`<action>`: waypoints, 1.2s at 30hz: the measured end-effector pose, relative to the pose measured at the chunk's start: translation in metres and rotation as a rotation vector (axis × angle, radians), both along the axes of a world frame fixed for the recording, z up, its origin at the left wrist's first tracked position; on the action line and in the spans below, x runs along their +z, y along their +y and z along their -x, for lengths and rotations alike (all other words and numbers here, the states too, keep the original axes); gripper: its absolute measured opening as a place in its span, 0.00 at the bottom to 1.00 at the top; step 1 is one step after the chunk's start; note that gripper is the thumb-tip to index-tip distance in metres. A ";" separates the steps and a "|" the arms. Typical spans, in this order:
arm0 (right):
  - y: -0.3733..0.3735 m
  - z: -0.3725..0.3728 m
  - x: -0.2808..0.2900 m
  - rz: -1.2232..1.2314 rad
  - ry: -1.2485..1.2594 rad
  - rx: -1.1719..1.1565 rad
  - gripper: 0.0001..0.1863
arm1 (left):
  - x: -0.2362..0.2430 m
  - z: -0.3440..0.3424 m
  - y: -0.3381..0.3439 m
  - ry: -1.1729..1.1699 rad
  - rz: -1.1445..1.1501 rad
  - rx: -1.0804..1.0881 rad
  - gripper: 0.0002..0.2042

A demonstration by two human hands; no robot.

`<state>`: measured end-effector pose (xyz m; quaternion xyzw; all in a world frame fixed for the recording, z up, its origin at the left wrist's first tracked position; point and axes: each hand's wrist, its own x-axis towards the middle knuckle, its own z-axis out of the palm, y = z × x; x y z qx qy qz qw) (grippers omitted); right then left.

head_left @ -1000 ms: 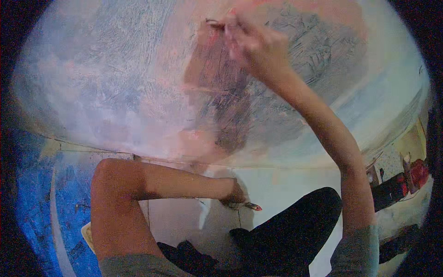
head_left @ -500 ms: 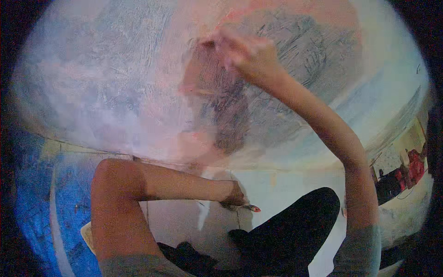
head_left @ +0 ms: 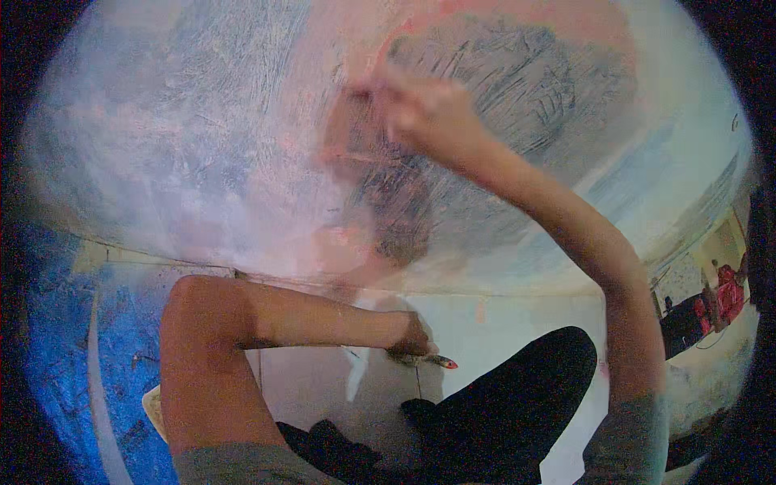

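Head view showed the painted canvas [head_left: 202,121] filling the upper part, seemingly placed close to suit an outstretched arm. Below it, a dark-trousered leg [head_left: 525,380] was bent, perhaps for steady sitting. The right hand [head_left: 424,109] was raised at the canvas, fingers curled; blur hid whether they grasped anything. The left hand [head_left: 414,335] clasped a red-tipped brush [head_left: 444,362] below the canvas, apparently to hold its tip clear.
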<state>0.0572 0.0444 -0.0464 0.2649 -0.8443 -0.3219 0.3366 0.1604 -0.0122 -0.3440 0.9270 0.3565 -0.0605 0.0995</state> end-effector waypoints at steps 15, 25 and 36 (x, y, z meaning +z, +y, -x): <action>-0.010 -0.001 0.016 -0.002 0.102 -0.116 0.17 | -0.005 0.002 -0.002 -0.072 0.055 0.051 0.12; 0.011 -0.003 0.005 0.010 0.118 0.028 0.11 | 0.006 0.000 0.002 -0.013 0.027 -0.001 0.17; 0.008 -0.006 0.015 0.116 0.073 -0.053 0.10 | -0.032 -0.005 0.007 -0.129 -0.053 0.068 0.18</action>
